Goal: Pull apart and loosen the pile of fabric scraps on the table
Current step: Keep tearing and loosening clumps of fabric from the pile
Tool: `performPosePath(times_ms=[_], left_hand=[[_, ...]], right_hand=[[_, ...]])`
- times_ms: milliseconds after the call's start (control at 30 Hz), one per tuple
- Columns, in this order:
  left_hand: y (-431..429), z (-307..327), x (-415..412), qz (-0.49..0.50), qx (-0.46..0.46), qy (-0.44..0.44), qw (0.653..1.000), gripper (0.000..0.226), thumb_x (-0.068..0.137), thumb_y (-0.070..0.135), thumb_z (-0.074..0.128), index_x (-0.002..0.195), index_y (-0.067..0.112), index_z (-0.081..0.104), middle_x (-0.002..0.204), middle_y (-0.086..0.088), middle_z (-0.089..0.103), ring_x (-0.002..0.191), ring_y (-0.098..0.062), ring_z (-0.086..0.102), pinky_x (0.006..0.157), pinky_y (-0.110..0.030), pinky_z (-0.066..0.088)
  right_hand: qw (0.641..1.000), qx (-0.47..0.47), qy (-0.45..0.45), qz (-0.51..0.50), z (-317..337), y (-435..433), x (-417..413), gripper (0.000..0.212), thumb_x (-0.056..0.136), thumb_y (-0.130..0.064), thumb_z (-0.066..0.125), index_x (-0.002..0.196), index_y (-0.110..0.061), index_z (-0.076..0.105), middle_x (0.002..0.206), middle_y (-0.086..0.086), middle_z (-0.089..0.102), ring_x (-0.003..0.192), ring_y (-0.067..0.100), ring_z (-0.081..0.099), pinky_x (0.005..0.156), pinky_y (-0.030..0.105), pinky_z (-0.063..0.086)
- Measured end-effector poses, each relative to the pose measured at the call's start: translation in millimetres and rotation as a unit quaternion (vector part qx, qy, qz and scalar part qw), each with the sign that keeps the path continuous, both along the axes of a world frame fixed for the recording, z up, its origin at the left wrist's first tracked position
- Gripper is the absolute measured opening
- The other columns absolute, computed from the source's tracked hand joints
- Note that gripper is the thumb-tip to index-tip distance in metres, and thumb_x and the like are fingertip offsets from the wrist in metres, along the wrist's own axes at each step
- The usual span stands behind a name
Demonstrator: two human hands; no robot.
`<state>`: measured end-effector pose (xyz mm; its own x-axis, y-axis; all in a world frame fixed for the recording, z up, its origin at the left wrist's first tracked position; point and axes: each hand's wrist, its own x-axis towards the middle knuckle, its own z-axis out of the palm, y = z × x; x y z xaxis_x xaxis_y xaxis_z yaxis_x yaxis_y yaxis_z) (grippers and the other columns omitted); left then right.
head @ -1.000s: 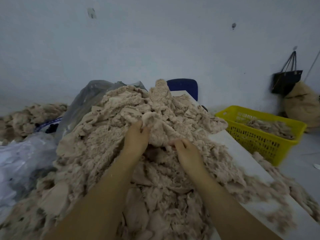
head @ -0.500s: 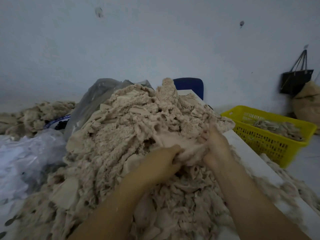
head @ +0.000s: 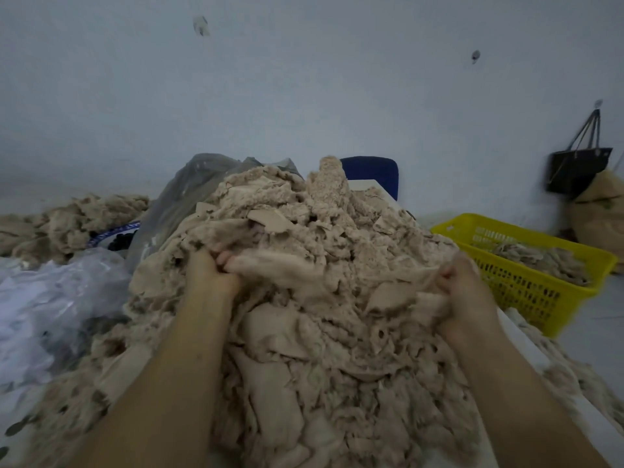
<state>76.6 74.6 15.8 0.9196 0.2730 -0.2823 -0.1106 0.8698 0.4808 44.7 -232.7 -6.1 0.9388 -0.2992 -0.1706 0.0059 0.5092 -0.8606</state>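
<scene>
White table (head: 371,186) (scrap pile (head: 320,298) atop)

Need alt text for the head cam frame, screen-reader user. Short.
A person's left hand and right hand, set wide apart, each grip a handful from a big pile of beige fabric scraps on a table. A yellow basket holding more scraps sits to the right, a black bag hangs on the wall behind it, and plastic bags lie left.

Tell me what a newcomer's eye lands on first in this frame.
A huge heap of beige fabric scraps fills the middle of the view, the left hand and right hand each gripping scraps on its slopes. A yellow basket holding more scraps sits lower down at the right.
</scene>
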Motion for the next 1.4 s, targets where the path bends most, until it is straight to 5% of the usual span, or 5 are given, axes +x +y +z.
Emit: performPosePath(times_ms=[400, 667, 967, 1200, 1400], left_hand=[[-107.2, -7.1, -43.3, -0.127, 0.204, -0.013, 0.971, 0.026, 0.104, 0.029, 0.042, 0.092, 0.017, 0.062, 0.085, 0.002, 0.065, 0.072, -0.006, 0.063, 0.063, -0.020, 0.055], [-21.6, 4.6, 6.6, -0.057, -0.158, -0.010, 0.986, 0.039, 0.099, 0.009, 0.039, 0.061, 0.018, 0.036, 0.040, 0.004, 0.035, 0.031, -0.007, 0.027, 0.037, -0.014, 0.022], [-4.4, -18.5, 6.0, -0.020, -0.134, -0.008, 0.991, 0.033, 0.103, 0.027, 0.033, 0.074, 0.016, 0.043, 0.049, 0.003, 0.037, 0.043, -0.007, 0.025, 0.041, -0.016, 0.022], [-95.3, -26.5, -40.1, -0.165, 0.189, 0.035, 0.968, 0.027, 0.100, 0.017, 0.041, 0.079, 0.014, 0.057, 0.051, 0.001, 0.052, 0.036, -0.010, 0.046, 0.034, -0.016, 0.031], [-113.7, -26.1, -65.9, -0.232, 0.633, -0.017, 0.739, 0.023, 0.096, 0.022, 0.051, 0.112, 0.016, 0.065, 0.104, -0.001, 0.069, 0.097, -0.017, 0.064, 0.088, -0.028, 0.053]], right_hand=[[0.875, -0.326, -0.092, 0.347, -15.4, 120.5, -5.3, 0.070, 0.082, -0.080, 0.042, 0.138, -0.038, 0.050, 0.116, -0.027, 0.050, 0.106, -0.008, 0.050, 0.089, 0.014, 0.037], [0.830, -0.502, -0.108, 0.219, -23.6, 81.2, -19.1, 0.048, 0.092, -0.065, 0.042, 0.073, -0.024, 0.058, 0.062, -0.020, 0.054, 0.061, -0.002, 0.052, 0.055, 0.014, 0.037], [0.992, 0.014, -0.017, 0.126, -25.9, -3.2, -12.3, 0.018, 0.097, -0.012, 0.058, 0.110, -0.003, 0.067, 0.085, 0.007, 0.070, 0.065, 0.013, 0.068, 0.048, 0.027, 0.056], [0.946, -0.023, -0.003, 0.322, -10.4, 25.2, 0.7, 0.028, 0.082, -0.042, 0.072, 0.081, -0.015, 0.069, 0.059, 0.001, 0.063, 0.049, 0.016, 0.059, 0.046, 0.017, 0.039], [0.901, -0.205, 0.060, 0.377, 1.3, 80.0, 8.6, 0.068, 0.056, -0.069, 0.080, 0.111, -0.031, 0.073, 0.104, -0.003, 0.075, 0.099, 0.017, 0.070, 0.090, 0.033, 0.055]])
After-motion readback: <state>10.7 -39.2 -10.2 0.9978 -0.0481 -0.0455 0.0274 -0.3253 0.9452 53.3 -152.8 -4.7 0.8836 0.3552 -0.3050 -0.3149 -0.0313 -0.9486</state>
